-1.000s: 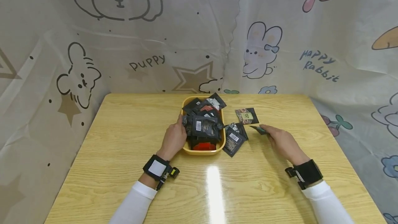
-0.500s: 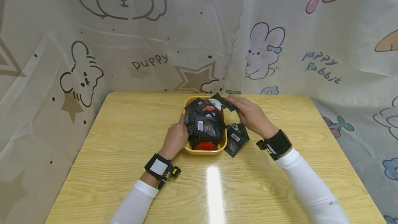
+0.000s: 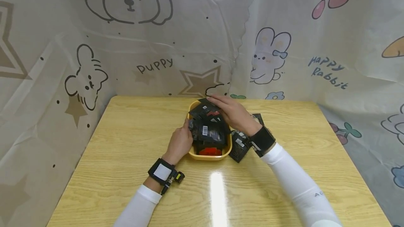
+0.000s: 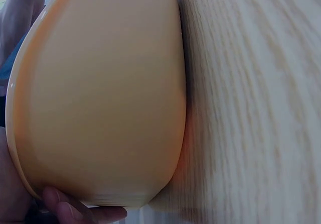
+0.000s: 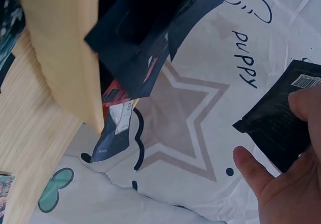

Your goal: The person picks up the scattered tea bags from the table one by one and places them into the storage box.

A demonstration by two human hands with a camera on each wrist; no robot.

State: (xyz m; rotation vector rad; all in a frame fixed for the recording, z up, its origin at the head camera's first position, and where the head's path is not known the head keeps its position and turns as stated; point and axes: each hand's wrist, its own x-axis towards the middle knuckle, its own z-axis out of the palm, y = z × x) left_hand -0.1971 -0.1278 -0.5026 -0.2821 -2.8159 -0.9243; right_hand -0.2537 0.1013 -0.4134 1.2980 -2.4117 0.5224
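A yellow plastic bin (image 3: 209, 157) stands on the table, heaped with small black sachets (image 3: 212, 133). My left hand (image 3: 179, 144) grips the bin's left side; in the left wrist view its fingers lie against the outer wall (image 4: 100, 98). Over the far part of the heap, my right hand (image 3: 234, 115) holds a black sachet (image 5: 275, 117). The right wrist view shows that sachet between thumb and fingers, its barcode side visible. Something red (image 3: 209, 151) shows at the near end of the bin.
Several loose sachets (image 3: 239, 147) lie on the table against the bin's right side. Another sachet (image 3: 258, 118) lies behind them, partly hidden by my right wrist. A patterned cloth (image 3: 157, 38) hangs behind the wooden table (image 3: 139, 122).
My right hand has carried a sachet leftward from the right of the table to above the bin's far end. The left hand stays on the bin. The head view has shifted slightly.
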